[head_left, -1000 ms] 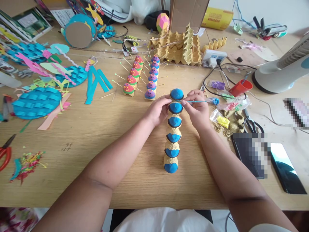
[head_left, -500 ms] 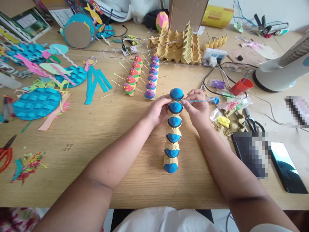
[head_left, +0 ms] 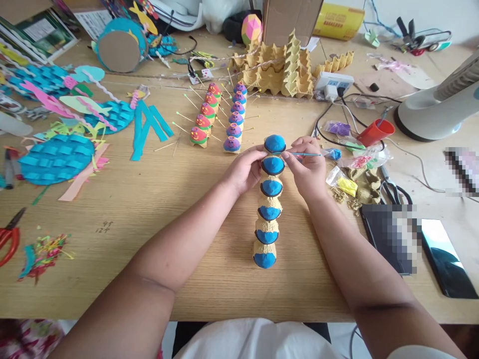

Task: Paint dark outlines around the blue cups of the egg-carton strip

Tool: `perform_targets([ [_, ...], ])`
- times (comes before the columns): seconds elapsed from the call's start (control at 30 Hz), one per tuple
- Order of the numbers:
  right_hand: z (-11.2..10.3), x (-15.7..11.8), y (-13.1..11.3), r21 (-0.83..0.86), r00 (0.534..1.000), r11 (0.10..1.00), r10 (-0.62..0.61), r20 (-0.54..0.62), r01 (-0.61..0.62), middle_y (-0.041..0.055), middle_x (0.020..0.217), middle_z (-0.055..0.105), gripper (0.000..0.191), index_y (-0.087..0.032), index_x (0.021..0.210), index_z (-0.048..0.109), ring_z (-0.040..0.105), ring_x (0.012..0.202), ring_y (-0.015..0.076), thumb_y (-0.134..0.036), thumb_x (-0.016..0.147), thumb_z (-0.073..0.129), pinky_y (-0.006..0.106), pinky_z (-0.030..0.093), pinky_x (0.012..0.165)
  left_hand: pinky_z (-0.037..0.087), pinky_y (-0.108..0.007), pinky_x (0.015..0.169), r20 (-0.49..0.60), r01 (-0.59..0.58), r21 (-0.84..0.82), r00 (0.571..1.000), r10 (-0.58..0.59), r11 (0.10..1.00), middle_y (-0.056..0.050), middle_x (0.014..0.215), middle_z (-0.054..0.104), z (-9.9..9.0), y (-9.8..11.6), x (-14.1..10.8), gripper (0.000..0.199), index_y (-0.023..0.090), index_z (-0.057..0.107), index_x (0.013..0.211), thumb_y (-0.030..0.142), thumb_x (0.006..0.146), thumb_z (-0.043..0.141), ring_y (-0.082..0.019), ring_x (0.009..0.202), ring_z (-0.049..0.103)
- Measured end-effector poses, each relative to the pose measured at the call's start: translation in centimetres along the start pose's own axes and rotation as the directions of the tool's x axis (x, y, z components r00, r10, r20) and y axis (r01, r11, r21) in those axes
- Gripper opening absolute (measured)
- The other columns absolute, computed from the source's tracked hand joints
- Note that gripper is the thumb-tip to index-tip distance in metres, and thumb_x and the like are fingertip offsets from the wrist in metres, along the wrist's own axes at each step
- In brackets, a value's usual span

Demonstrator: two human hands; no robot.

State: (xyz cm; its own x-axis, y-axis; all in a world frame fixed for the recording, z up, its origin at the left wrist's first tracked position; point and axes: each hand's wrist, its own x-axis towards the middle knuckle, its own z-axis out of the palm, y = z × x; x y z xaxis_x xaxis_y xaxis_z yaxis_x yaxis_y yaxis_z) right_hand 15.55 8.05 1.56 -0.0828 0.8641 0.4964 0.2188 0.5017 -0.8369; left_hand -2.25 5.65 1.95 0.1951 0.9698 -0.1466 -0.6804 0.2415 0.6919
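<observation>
A strip of egg-carton cups (head_left: 269, 201) with blue tops lies lengthwise in front of me, and dark bands edge most of the blue caps. My left hand (head_left: 247, 169) holds the strip near its far end, fingers closed at the side of the top cups. On the other side, my right hand (head_left: 307, 167) pinches a thin blue stick (head_left: 305, 154), whose tip is at the edge between the first and second cups.
Two decorated cup strips, one red-green (head_left: 204, 117) and one purple-blue (head_left: 235, 119), stand beyond my left hand. Blue woven paper pieces (head_left: 58, 159) lie left. At right are a red cup (head_left: 375, 133), black scissors (head_left: 392, 192) and a phone (head_left: 447, 257); orange-handled pliers (head_left: 11, 237) sit far left.
Both hands keep their hold. The view has shifted very slightly, and the far end of the strip and the right hand appear a few pixels further right.
</observation>
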Motion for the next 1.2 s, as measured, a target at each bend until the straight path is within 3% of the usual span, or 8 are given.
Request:
perform_targets([
  [0.17,0.04,-0.04,0.08,-0.007,1.0,1.0,0.012,-0.023,-0.012,0.005,0.108,0.064,0.048,-0.026,0.084,0.075,0.065,0.107,0.0228,-0.074,0.083,0.082,0.048,0.055,0.109,0.058,-0.02,0.066,-0.03,0.001,0.029,1.0,0.0,1.0,0.0,0.085,0.08,0.16,0.07,-0.01,0.01,0.017,0.077,0.093,0.016,0.089,0.069,-0.011,0.07,0.074],
  [0.47,0.07,0.0,0.33,0.063,1.0,0.998,-0.005,0.019,0.004,0.0046,0.109,0.062,0.045,-0.026,0.084,0.073,0.066,0.109,0.0235,-0.07,0.083,0.084,0.049,0.056,0.107,0.057,-0.019,0.066,-0.028,0.011,0.016,1.0,-0.011,1.0,-0.001,0.084,0.08,0.22,0.16,-0.01,0.014,0.016,0.079,0.092,0.014,0.09,0.065,-0.01,0.068,0.072],
  [0.73,-0.06,0.02,0.26,0.022,0.999,0.999,-0.025,0.04,0.024,0.0045,0.11,0.061,0.043,-0.027,0.085,0.074,0.065,0.112,0.0243,-0.07,0.085,0.082,0.051,0.056,0.107,0.057,-0.02,0.064,-0.024,-0.026,0.072,0.999,0.028,0.997,-0.001,0.083,0.081,0.05,0.04,0.01,0.011,0.017,0.079,0.093,0.019,0.086,0.071,-0.011,0.068,0.073],
  [1.0,-0.05,0.06,0.21,-0.013,0.998,0.998,-0.057,0.007,0.057,0.0042,0.105,0.062,0.039,-0.027,0.085,0.074,0.065,0.107,0.0236,-0.065,0.087,0.083,0.051,0.057,0.104,0.057,-0.021,0.065,-0.051,-0.008,0.114,0.999,0.014,0.993,-0.001,0.083,0.081,0.22,0.13,0.01,0.008,0.018,0.079,0.09,0.019,0.087,0.072,-0.012,0.067,0.074],
  [1.2,-0.03,0.06,-0.02,-0.032,0.998,0.998,-0.063,-0.022,0.062,0.0038,0.102,0.062,0.04,-0.027,0.083,0.074,0.066,0.102,0.0226,-0.064,0.085,0.086,0.049,0.058,0.099,0.057,-0.02,0.066,-0.013,-0.039,0.097,0.999,0.041,0.994,-0.001,0.082,0.081,-0.02,-0.11,0.15,0.01,0.017,0.079,0.09,0.018,0.085,0.071,-0.011,0.068,0.073],
])
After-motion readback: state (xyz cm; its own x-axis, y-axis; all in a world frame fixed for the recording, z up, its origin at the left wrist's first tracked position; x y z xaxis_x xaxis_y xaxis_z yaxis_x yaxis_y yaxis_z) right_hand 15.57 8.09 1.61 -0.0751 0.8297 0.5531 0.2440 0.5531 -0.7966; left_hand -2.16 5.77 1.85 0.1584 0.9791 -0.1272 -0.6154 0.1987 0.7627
